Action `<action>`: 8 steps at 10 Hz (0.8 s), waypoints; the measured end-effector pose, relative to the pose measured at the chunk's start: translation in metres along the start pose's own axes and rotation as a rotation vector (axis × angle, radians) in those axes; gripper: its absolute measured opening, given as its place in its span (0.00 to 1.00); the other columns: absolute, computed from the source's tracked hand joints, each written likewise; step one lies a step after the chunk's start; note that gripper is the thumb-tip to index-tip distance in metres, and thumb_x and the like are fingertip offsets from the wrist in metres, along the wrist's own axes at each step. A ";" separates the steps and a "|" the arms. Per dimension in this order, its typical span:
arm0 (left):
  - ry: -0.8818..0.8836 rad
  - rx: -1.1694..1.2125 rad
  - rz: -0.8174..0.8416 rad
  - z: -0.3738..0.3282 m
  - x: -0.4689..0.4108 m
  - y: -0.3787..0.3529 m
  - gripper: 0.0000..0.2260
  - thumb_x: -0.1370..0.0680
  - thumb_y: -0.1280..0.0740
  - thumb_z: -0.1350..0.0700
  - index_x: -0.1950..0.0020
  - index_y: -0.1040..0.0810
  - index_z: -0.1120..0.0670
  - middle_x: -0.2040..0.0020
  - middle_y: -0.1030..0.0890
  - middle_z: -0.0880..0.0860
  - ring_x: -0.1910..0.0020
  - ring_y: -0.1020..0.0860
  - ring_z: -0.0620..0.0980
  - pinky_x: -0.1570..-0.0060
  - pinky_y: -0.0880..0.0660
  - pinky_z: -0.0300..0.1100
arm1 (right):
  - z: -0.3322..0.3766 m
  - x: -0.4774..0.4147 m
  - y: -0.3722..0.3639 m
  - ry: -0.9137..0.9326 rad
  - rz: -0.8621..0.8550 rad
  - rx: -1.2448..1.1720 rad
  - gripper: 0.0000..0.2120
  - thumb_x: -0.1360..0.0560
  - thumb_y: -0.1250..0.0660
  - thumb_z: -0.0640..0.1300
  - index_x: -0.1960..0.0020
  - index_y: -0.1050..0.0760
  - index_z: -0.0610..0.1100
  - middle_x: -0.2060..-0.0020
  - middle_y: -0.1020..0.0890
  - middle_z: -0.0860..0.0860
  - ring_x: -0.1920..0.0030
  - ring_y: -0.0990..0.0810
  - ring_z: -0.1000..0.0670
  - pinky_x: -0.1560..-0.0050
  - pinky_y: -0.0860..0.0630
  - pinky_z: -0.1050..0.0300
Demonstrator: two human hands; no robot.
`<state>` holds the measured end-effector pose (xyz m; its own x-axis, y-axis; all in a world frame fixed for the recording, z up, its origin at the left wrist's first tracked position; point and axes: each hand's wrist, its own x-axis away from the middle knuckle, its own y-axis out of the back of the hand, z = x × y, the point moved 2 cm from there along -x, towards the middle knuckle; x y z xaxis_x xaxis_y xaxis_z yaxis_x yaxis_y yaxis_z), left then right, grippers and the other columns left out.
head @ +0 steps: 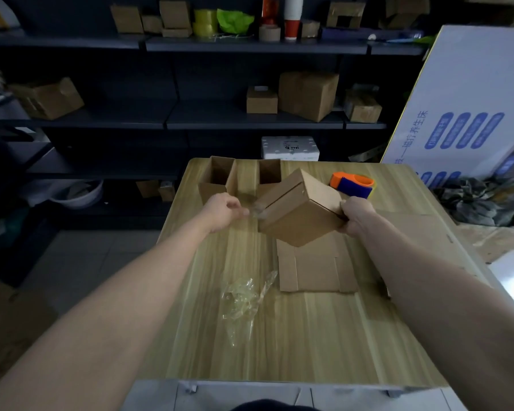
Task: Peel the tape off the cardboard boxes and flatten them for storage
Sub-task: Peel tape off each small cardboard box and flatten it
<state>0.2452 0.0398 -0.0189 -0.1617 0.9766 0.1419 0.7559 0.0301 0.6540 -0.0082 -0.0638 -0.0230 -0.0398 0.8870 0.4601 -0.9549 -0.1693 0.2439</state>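
Your right hand [357, 216] is clamped on the right corner of the box [301, 209], fingers wrapped round its edge, holding it tilted and clear of the table [309, 351]. Your left hand [221, 212] is pinched shut on the free end of a clear tape [258, 209] strip that runs from your fingertips to the box's left face, at about 9 o'clock from the box. So the step in hand looks like the peel itself: the strip seems partly lifted, and how much still clings to the cardboard is too blurred to tell. The next move calls for a steady pull away toward 9 o'clock, low along the box face, while your right hand braces against it; if the tape tears, you will need to pick up a new edge. Once it is off, the seam along the top can be opened and the box pressed flat. Below the box, at 6 o'clock, a flat box [316, 266] already lies on the table, and at about 7 o'clock from it sits a crumpled wad [244, 298] of peeled tape. At 11 o'clock, by the far edge, two open boxes [220, 176] stand waiting, and a dispenser [353, 184] rests at 1 o'clock.
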 end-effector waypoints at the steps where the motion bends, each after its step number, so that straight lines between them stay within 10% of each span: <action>1: -0.030 0.335 -0.063 -0.004 0.000 0.002 0.08 0.21 0.35 0.54 0.54 0.21 0.57 0.47 0.20 0.51 0.45 0.24 0.50 0.41 0.30 0.47 | -0.007 -0.008 0.004 0.051 -0.125 0.423 0.23 0.21 0.41 0.41 0.27 0.38 0.45 0.33 0.29 0.43 0.52 0.25 0.50 0.49 0.25 0.55; 2: 0.019 0.449 -0.071 -0.004 -0.004 0.000 0.06 0.24 0.32 0.57 0.60 0.21 0.56 0.44 0.20 0.49 0.43 0.26 0.48 0.38 0.32 0.47 | 0.016 0.017 -0.011 0.383 -0.130 0.341 0.27 0.22 0.37 0.52 0.26 0.39 0.50 0.28 0.36 0.46 0.33 0.31 0.44 0.40 0.31 0.50; 4: 0.042 0.434 -0.106 -0.016 -0.003 -0.015 0.10 0.23 0.34 0.52 0.63 0.23 0.53 0.61 0.20 0.52 0.56 0.23 0.49 0.49 0.29 0.44 | 0.016 0.047 -0.078 0.525 0.287 1.227 0.61 0.39 0.27 0.67 0.23 0.64 0.54 0.22 0.57 0.49 0.23 0.60 0.41 0.27 0.56 0.34; 7: 0.234 0.936 -0.215 -0.003 0.002 -0.009 0.07 0.22 0.35 0.58 0.61 0.25 0.56 0.57 0.18 0.54 0.53 0.18 0.53 0.46 0.22 0.51 | 0.010 0.033 -0.066 0.597 0.093 1.255 0.53 0.36 0.23 0.53 0.23 0.53 0.45 0.28 0.40 0.45 0.27 0.43 0.43 0.27 0.47 0.41; 8: 0.243 0.695 -0.248 0.005 0.002 -0.010 0.10 0.21 0.37 0.55 0.61 0.24 0.55 0.60 0.22 0.51 0.55 0.23 0.50 0.50 0.26 0.46 | 0.005 0.030 -0.058 0.578 0.089 1.266 0.53 0.36 0.23 0.51 0.23 0.53 0.46 0.28 0.40 0.45 0.26 0.44 0.42 0.27 0.49 0.41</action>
<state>0.2409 0.0430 -0.0286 -0.4516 0.8524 0.2635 0.8910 0.4464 0.0829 0.0475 -0.0290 -0.0192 -0.4963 0.8499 0.1770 -0.0434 -0.2279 0.9727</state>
